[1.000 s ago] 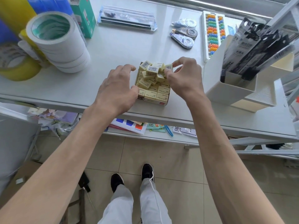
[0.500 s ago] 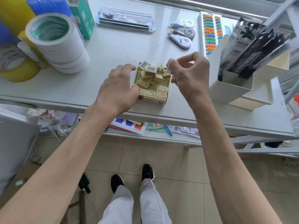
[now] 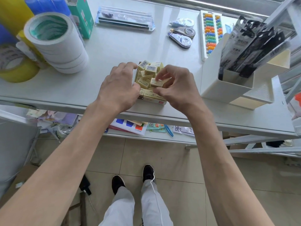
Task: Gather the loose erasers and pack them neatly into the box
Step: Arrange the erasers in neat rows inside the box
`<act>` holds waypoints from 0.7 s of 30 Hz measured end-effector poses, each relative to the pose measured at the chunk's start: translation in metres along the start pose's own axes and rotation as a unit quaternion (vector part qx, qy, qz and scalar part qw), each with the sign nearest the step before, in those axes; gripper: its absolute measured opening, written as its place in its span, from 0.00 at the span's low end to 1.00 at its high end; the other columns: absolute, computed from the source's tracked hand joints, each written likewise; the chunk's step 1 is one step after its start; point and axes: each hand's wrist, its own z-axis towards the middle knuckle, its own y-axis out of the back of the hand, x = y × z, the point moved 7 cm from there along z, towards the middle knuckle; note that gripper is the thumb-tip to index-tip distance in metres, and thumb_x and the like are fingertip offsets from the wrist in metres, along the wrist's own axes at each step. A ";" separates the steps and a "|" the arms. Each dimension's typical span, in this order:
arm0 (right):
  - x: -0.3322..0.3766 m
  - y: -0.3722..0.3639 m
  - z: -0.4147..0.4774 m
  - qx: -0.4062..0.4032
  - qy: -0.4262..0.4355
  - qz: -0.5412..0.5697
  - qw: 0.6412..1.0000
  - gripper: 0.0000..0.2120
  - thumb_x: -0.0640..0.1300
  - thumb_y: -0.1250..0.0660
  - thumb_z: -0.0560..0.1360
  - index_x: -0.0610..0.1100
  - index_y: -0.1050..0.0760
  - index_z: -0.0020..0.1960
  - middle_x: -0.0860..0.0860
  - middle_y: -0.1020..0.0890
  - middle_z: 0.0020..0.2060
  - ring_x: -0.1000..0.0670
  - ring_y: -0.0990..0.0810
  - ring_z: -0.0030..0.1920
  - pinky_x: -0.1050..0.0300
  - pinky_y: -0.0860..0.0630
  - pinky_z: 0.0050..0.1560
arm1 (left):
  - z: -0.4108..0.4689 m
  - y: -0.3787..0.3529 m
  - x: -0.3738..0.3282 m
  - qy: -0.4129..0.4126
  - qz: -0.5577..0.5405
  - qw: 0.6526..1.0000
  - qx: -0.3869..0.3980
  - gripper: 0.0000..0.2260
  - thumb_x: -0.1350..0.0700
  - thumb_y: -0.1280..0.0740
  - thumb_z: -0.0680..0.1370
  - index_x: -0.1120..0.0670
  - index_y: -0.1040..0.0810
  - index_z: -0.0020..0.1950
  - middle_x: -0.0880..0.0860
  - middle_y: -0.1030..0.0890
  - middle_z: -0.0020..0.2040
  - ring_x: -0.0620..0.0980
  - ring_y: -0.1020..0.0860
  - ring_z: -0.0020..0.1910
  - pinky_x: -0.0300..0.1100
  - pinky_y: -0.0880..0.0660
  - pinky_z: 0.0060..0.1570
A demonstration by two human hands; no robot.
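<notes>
Head view: the thumb and fingers point(image 3: 160, 75) of the right hand point(image 3: 177, 88) pinch one eraser point(image 3: 156, 82) by its ends, just above the heap at the middle of the frame. The other fingers of that hand are curled below it. The left hand point(image 3: 119, 88) holds the left side of the box point(image 3: 153, 101), fingertips hooked at its far left corner and thumb against the near erasers. The box is small, with a dark stripe along its front wall, and stands near the front edge of the white table point(image 3: 114, 51). The near row lies flat and tidy in the box, while the loose erasers point(image 3: 150, 69) are piled crookedly behind it. They are pale yellow blocks in printed sleeves, two showing barcodes, and the heap is too jumbled to count. At left stands a stack of white tape rolls point(image 3: 61, 51) with one yellow tape roll point(image 3: 19, 72) beside it. At upper left are three blue tubes point(image 3: 47, 4) and a green carton point(image 3: 83, 18). Along the top lie one clear case point(image 3: 125, 20), three correction tape dispensers point(image 3: 182, 39) and one bead abacus point(image 3: 210, 31). A white organiser point(image 3: 224, 84) at right holds black packs point(image 3: 254, 44). Below are a lower shelf point(image 3: 146, 137) with papers, a beige tiled floor point(image 3: 162, 160) and two black shoes point(image 3: 118, 183).
</notes>
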 end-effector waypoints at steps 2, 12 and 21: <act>-0.001 0.000 -0.001 0.006 0.002 -0.006 1.000 0.13 0.31 0.25 0.67 0.42 0.18 0.49 0.49 0.17 0.45 0.58 0.25 0.31 0.71 0.26 0.32 | 0.000 -0.001 0.000 -0.001 -0.001 1.000 0.001 0.23 0.58 0.39 0.77 0.51 0.36 0.72 0.51 0.31 0.70 0.51 0.35 0.68 0.49 0.34 0.61; -0.006 0.006 0.001 -0.008 -0.011 -0.025 1.000 0.12 0.32 0.25 0.67 0.45 0.16 0.47 0.53 0.21 0.38 0.57 0.24 0.32 0.74 0.29 0.32 | 0.000 -0.002 0.003 0.003 -0.005 1.000 0.002 0.23 0.58 0.39 0.77 0.51 0.36 0.73 0.51 0.31 0.70 0.50 0.35 0.69 0.49 0.34 0.61; 0.000 -0.002 -0.004 0.018 -0.013 -0.028 0.999 0.11 0.31 0.29 0.69 0.42 0.16 0.49 0.49 0.22 0.35 0.56 0.25 0.31 0.69 0.25 0.32 | 0.002 0.000 0.009 0.010 -0.011 1.000 0.003 0.23 0.57 0.39 0.77 0.50 0.36 0.73 0.50 0.31 0.70 0.50 0.35 0.69 0.49 0.34 0.61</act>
